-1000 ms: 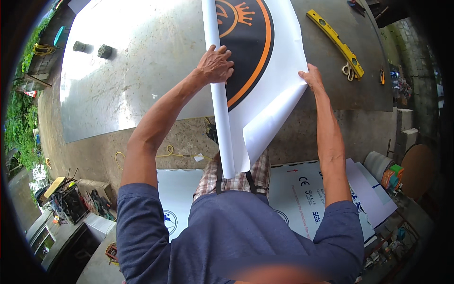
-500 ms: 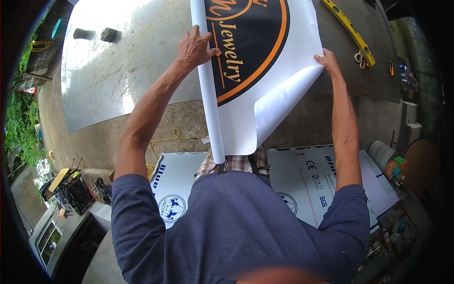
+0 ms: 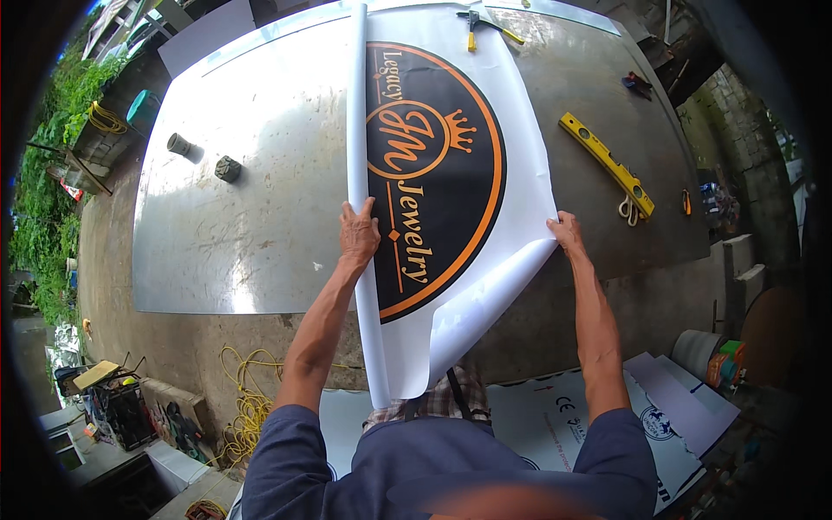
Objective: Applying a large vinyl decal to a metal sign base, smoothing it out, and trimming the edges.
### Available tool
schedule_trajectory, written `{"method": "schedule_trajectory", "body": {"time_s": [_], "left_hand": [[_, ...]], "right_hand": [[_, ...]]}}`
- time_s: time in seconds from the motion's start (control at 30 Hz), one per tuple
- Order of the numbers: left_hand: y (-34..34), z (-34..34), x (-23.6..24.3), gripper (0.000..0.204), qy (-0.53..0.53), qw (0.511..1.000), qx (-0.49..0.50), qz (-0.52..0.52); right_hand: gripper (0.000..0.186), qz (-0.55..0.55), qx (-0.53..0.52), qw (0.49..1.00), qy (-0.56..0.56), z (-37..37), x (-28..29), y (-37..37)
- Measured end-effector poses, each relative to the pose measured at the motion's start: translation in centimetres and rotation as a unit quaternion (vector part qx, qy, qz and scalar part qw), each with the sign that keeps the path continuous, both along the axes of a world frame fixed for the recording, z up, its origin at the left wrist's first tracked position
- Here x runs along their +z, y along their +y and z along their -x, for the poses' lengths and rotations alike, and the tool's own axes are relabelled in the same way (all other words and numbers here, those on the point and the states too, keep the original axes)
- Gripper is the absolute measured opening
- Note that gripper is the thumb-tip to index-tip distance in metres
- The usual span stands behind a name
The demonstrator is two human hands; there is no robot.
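Note:
A white printed sheet [image 3: 516, 113] with a black-and-orange round emblem lies over a metal panel [image 3: 238, 238], its left side wound into a long white roll [image 3: 367, 321]. My left hand [image 3: 358, 230] grips the roll at about mid length. My right hand [image 3: 565, 230] pinches the sheet’s right edge, where the lower corner curls back on itself. To the right lie a yellow level [image 3: 602, 160], white-handled scissors [image 3: 627, 209] and a small orange tool [image 3: 686, 202]. A hammer and another yellow-handled tool [image 3: 472, 39] rest on the sheet’s far end.
Two dark cylinders [image 3: 227, 169] sit on the panel’s left half. Yellow hose [image 3: 251, 416] lies on the concrete at lower left. White boards [image 3: 542, 425] are behind my body. Stacked clutter [image 3: 113, 416] stands lower left, blocks [image 3: 741, 260] at far right.
The roll has shifted left on the sheet, baring more of the emblem. My left fingers, earlier spread over it, now wrap round it. My view takes in more of the panel’s far end.

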State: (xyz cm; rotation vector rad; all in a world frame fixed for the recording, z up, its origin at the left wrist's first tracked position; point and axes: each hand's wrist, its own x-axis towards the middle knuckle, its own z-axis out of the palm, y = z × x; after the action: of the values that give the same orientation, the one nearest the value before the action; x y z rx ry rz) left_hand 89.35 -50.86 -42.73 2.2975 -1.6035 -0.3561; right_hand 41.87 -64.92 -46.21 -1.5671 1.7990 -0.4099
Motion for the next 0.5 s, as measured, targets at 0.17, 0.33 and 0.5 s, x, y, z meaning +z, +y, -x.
{"method": "schedule_trajectory", "body": {"time_s": [0.17,0.33,0.5], "left_hand": [[-0.8,-1.1,0.0,0.054,0.016,0.999,-0.012,0.04],[-3.1,-2.5,-0.3,0.055,0.037,0.997,-0.022,0.062],[-5.6,-3.4,-0.5,0.054,0.029,0.997,-0.019,0.062]], "right_hand": [[0.027,0.009,-0.018,0.999,0.025,-1.2,0.5,0.1],[0.028,0.031,-0.027,0.999,0.032,-2.6,0.5,-1.1],[0.029,0.01,-0.033,0.998,0.047,-3.5,0.7,-3.4]]}}
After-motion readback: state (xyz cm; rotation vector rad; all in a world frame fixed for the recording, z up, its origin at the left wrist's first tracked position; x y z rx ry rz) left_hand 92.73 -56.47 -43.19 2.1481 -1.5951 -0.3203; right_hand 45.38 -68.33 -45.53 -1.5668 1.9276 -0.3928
